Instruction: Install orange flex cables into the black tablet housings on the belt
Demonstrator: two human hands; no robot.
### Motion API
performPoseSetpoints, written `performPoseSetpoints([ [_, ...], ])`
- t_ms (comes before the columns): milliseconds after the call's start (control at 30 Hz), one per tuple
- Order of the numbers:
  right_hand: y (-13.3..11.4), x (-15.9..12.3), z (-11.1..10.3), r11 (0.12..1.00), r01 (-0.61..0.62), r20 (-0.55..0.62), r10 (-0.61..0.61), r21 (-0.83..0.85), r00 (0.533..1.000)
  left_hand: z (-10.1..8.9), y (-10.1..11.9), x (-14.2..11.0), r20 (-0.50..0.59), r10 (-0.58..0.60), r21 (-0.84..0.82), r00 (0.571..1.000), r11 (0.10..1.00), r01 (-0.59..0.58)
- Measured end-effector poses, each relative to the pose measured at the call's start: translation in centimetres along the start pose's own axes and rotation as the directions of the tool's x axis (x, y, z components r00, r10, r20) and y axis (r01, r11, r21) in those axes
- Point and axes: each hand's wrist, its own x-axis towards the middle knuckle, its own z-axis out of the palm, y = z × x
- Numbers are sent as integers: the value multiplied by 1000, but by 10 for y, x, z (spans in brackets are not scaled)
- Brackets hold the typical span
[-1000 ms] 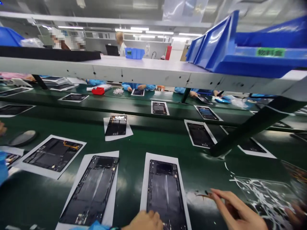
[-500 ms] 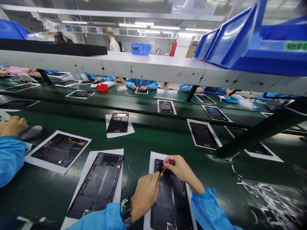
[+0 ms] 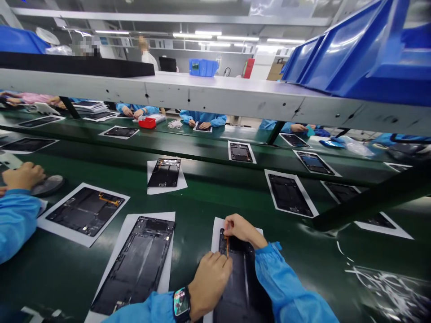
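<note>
Amber flex strip (image 3: 227,246) lies lengthwise near the upper end of a black device housing (image 3: 239,280), which sits on a white paper sheet (image 3: 217,233) on the green conveyor surface (image 3: 202,208). Right hand (image 3: 240,228) is curled over the housing's top edge, its fingers (image 3: 229,229) at the strip's upper end. Left hand (image 3: 210,282), with a smartwatch (image 3: 181,304) on the wrist, lies lower on the housing, its fingers (image 3: 224,264) close beside the strip's lower end. Both sets of fingers are drawn in, with no wide spread; whether either pinches the strip is too small to tell.

Step in hand looks like placing or aligning the strip on the housing. Next move seems to call for fine fingertip control, keeping the strip straight and pressing it down evenly.

Next housing (image 3: 134,264) lies on its own sheet to the left. Farther left, a co-worker's hand (image 3: 23,176) rests on a round dark pad (image 3: 50,185). Blue parts bins (image 3: 336,56) stand on a grey shelf (image 3: 208,92) overhead.
</note>
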Motion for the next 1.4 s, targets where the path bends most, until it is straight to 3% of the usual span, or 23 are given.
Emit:
performPoseSetpoints([
  [100, -1, 12, -6, 994, -71, 49, 76, -82, 996, -6, -2, -3, 21, 39, 10, 999, 999, -39],
  [233, -8, 9, -12, 971, -100, 23, 108, -218, 994, -11, -4, -6, 47, 4, 31, 999, 1000, -6],
  [467, -17, -25, -3, 914, -41, -67, 15, -404, 998, -4, -9, -6, -42, 26, -90, 999, 996, -29],
  [800, -5, -44, 15, 841, 57, -184, -183, -539, 966, 0, -16, -4, -151, 64, -230, 986, 968, -98],
  [900, 1, -45, 18, 844, 75, -209, -216, -531, 954, 8, -17, -6, -171, 78, -249, 982, 961, -120],
  [1033, 7, -42, 17, 890, 64, -238, -189, -451, 953, 14, -18, -9, -119, 97, -249, 988, 960, -124],
  [1400, 15, -46, 19, 912, 68, -260, -186, -405, 948, 8, -22, -10, -100, 97, -271, 990, 955, -121],
])
